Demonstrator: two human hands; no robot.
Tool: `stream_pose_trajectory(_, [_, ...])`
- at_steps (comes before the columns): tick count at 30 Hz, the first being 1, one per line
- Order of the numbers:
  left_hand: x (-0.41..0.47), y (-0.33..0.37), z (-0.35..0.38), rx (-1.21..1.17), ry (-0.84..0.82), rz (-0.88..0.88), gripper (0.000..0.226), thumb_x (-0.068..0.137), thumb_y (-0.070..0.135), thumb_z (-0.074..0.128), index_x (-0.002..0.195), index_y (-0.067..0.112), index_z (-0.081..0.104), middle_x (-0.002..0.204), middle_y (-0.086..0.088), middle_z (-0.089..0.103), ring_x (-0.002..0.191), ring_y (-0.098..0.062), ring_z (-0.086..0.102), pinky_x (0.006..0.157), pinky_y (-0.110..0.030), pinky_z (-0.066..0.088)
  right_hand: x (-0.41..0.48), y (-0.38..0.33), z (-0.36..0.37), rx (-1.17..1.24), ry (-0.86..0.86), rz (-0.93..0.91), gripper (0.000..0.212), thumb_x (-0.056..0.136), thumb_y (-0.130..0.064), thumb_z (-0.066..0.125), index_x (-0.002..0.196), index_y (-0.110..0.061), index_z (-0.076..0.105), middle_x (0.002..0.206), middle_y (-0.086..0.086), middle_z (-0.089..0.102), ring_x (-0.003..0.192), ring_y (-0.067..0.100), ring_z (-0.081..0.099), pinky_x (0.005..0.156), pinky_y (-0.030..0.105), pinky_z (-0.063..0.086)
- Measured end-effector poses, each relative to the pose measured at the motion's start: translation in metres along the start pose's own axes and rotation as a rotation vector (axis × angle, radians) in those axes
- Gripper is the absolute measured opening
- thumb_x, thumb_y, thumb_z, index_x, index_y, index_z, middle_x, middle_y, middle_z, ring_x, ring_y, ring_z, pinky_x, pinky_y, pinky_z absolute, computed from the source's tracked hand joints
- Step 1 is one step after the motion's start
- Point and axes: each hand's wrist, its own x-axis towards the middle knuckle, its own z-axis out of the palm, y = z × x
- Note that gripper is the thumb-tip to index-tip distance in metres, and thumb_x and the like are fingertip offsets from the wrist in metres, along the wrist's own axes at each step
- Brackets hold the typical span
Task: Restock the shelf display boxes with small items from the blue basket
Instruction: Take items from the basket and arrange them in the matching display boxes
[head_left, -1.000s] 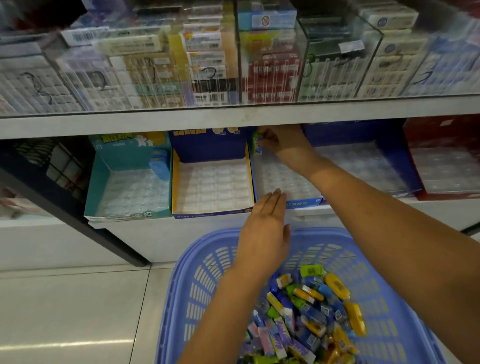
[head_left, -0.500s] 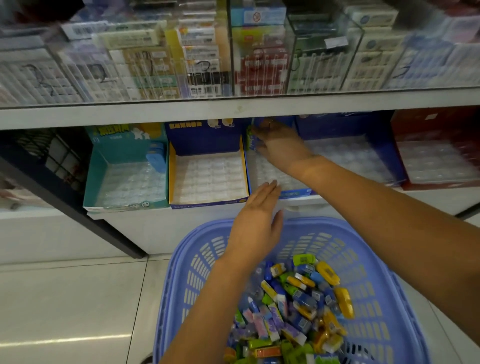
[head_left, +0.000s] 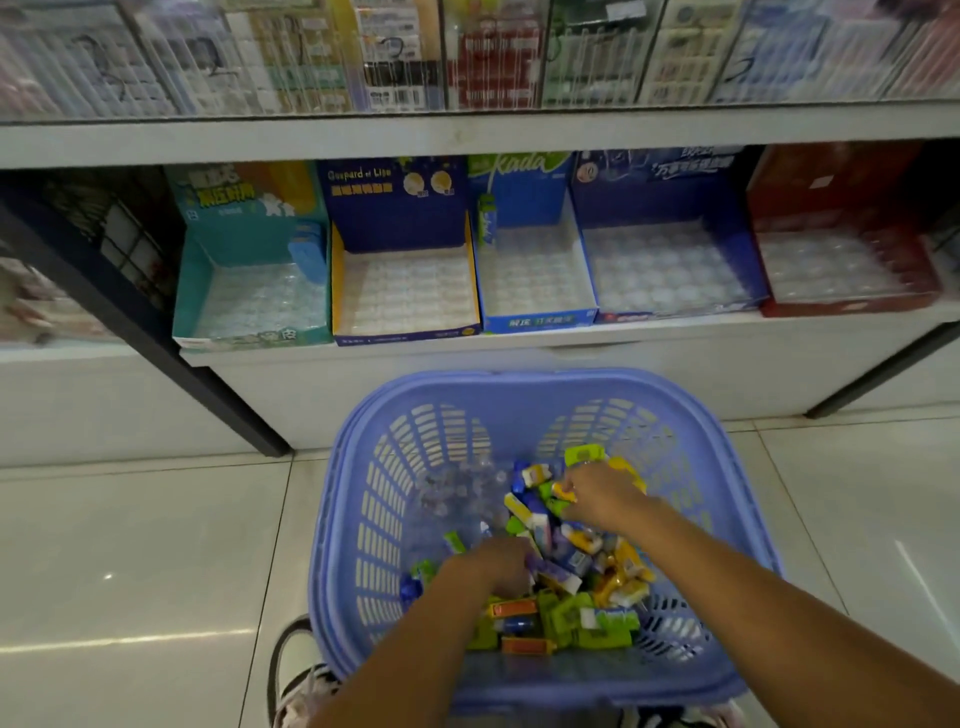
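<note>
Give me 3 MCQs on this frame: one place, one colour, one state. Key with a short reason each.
1. Where are both hands?
A. In the blue basket
B. On the shelf
C. On the floor

2. What colour is the rightmost display box?
A. Teal
B. Red
C. Yellow

3. How full is the yellow-edged box?
A. Packed
B. Half full
C. No items visible

Key:
1 A: the left hand and right hand sit among the small items in the blue basket.
2 B: the red box ends the row.
3 C: the yellow-edged box shows only its clear tray.
</note>
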Motion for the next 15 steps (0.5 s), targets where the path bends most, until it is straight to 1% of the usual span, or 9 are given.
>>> stream_pose_trajectory(2, [0.001,-0.001,0.002,0.007,-0.016,0.006,0.031,0.092,0.016,0.046,0.121,0.006,0.05,0.114,-0.019,0.054,0.106,-0.037,0.055,0.082,-0.042,0.046,0.0,0.008,0.022,-0.08,-0.018,0.002,0.044,0.088,-0.034,0.061,0.12,-0.006,0.054,0.115,0.014,0.062,0.105,0.029,0.06,0.079,0.037,0.049])
stream_pose_trajectory(4, [0.002,-0.002,0.001,-0.036,-0.02,0.012,0.029,0.092,0.017,0.047,0.117,0.005,0.055,0.107,-0.017,0.055,0.104,-0.037,0.055,0.077,-0.038,0.043,-0.002,0.01,0.033,-0.133,-0.015,0.0,0.043,0.089,-0.035,0.06,0.12,-0.006,0.052,0.115,0.014,0.062,0.105,0.027,0.059,0.085,0.038,0.049])
stream_pose_trajectory(6, [0.004,-0.004,-0.002,-0.123,0.016,-0.002,0.029,0.092,0.019,0.049,0.116,0.007,0.06,0.113,-0.019,0.059,0.098,-0.033,0.057,0.076,-0.037,0.044,-0.003,0.011,0.033,-0.156,-0.016,-0.012,0.026,0.093,-0.031,0.055,0.106,-0.008,0.058,0.103,0.015,0.064,0.097,0.027,0.06,0.084,0.038,0.048])
stream_pose_trajectory(8, [0.005,-0.001,-0.008,-0.245,0.133,-0.004,0.028,0.094,0.021,0.051,0.118,0.008,0.06,0.116,-0.016,0.06,0.096,-0.03,0.058,0.076,-0.036,0.045,-0.003,0.011,0.026,-0.11,-0.066,-0.038,0.016,0.095,-0.023,0.052,0.088,-0.011,0.058,0.079,0.01,0.056,0.079,0.025,0.054,0.074,0.038,0.045])
stream_pose_trajectory(10, [0.006,0.006,-0.014,-0.394,0.279,0.056,0.033,0.093,0.027,0.057,0.124,0.017,0.05,0.116,-0.008,0.055,0.101,-0.026,0.056,0.081,-0.035,0.045,-0.006,0.013,0.013,0.03,-0.172,-0.092,0.025,0.094,-0.022,0.056,0.069,-0.018,0.05,0.064,0.004,0.042,0.061,0.02,0.043,0.065,0.034,0.039])
stream_pose_trajectory(12, [0.005,0.016,-0.024,-0.527,0.35,0.151,0.053,0.088,0.028,0.065,0.136,0.014,0.046,0.121,-0.008,0.057,0.104,-0.02,0.056,0.079,-0.026,0.041,-0.008,0.014,-0.003,0.118,-0.199,-0.159,0.031,0.088,-0.022,0.064,0.062,-0.022,0.048,0.059,0.001,0.042,0.053,0.015,0.041,0.059,0.028,0.037])
stream_pose_trajectory(13, [0.005,0.02,-0.029,-0.554,0.368,0.181,0.05,0.087,0.026,0.067,0.133,0.01,0.051,0.116,-0.01,0.062,0.098,-0.016,0.057,0.076,-0.022,0.04,-0.008,0.015,-0.01,0.167,-0.167,-0.165,0.026,0.084,-0.021,0.069,0.064,-0.021,0.053,0.059,-0.001,0.047,0.054,0.014,0.046,0.056,0.025,0.037])
stream_pose_trajectory(14, [0.005,0.02,-0.034,-0.545,0.383,0.195,0.04,0.088,0.023,0.066,0.123,0.006,0.06,0.103,-0.013,0.065,0.089,-0.016,0.057,0.071,-0.023,0.04,-0.007,0.016,-0.017,0.232,-0.133,-0.166,0.018,0.08,-0.02,0.074,0.071,-0.019,0.058,0.062,-0.003,0.053,0.058,0.014,0.054,0.056,0.023,0.04])
stream_pose_trajectory(15, [0.004,0.02,-0.039,-0.522,0.391,0.192,0.03,0.089,0.022,0.065,0.111,0.002,0.066,0.088,-0.015,0.063,0.081,-0.018,0.055,0.065,-0.025,0.038,-0.005,0.018,-0.021,0.273,-0.098,-0.164,0.017,0.077,-0.018,0.077,0.08,-0.018,0.06,0.069,-0.004,0.058,0.066,0.016,0.06,0.059,0.025,0.044])
